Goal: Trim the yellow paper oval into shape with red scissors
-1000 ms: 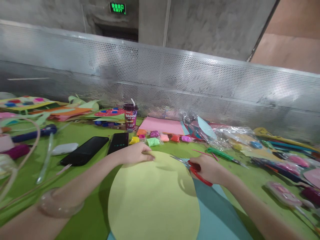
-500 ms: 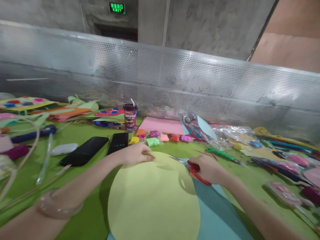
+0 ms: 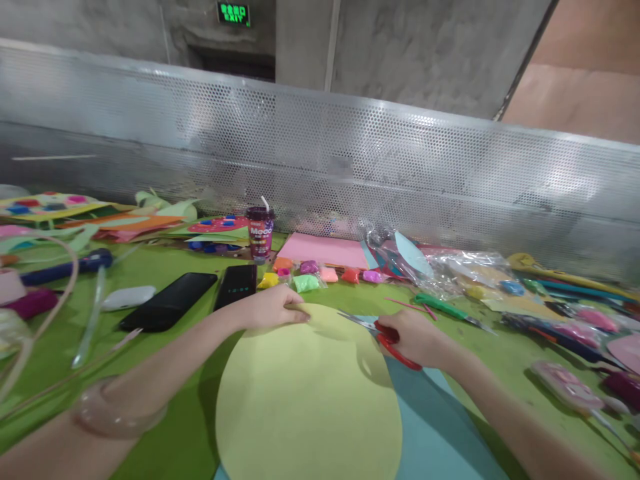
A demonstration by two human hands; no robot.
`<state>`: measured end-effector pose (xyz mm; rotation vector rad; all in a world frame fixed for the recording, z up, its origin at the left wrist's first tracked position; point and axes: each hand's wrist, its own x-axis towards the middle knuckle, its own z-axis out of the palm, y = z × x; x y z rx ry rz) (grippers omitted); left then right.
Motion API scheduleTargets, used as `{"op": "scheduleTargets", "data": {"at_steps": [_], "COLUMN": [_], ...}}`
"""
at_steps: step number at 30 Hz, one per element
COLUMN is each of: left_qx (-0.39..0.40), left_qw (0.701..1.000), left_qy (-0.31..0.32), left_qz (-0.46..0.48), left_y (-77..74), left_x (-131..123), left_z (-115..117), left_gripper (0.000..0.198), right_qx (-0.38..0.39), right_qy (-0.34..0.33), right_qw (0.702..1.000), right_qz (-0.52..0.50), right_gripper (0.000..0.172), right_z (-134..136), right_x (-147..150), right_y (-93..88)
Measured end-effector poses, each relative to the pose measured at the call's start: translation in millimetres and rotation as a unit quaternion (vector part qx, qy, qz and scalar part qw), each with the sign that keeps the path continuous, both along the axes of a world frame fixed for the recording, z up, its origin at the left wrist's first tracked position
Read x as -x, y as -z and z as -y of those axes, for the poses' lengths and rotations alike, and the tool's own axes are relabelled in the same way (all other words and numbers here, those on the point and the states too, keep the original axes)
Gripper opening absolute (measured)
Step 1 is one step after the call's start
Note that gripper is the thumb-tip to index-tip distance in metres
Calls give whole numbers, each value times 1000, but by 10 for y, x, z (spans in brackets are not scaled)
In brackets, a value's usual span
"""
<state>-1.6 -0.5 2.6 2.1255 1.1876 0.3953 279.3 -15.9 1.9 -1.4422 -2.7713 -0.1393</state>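
Note:
A large, rounded yellow paper (image 3: 310, 400) is in front of me, over a light blue sheet (image 3: 440, 420). My left hand (image 3: 273, 309) pinches the paper's far edge, thumb and fingers together. My right hand (image 3: 413, 337) is closed around the red handles of the scissors (image 3: 395, 347). Their blades point left, at the upper right edge of the yellow paper, a short way from my left fingertips. Whether the paper lies between the blades is too small to tell.
Beyond the paper are small colored clay packs (image 3: 306, 284), a pink sheet (image 3: 323, 251) and a purple cup (image 3: 261, 233). Two dark phones (image 3: 170, 301) lie left. A green cutter (image 3: 443, 307), plastic bags and a pink device (image 3: 567, 385) are on the right.

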Motion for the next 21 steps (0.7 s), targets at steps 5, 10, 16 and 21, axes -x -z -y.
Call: {"op": "scheduleTargets", "data": {"at_steps": [5,10,16,21], "left_qx": [-11,-9,7,44], "left_qw": [1000,1000,1000,997], "left_qy": [3,0,-8,7], "left_qz": [-2,-3,23,70], "left_y": [-3,-12,-35,-8], "left_x": [-6,-6,-3,-56], "left_z": [8,3,9,41], "left_gripper": [33,33,35,34], "right_qx": [-3,18,173,251], "right_qy": [-1,16,71,69], "right_qw": [1000,999,931,881], "right_qz": [0,-37,-314,-395], "right_gripper": [21,19,24,21], "right_z": [-1,-13,37,151], "right_x": [11,15,86,264], "right_y": [-2,-12,-130,-118]}}
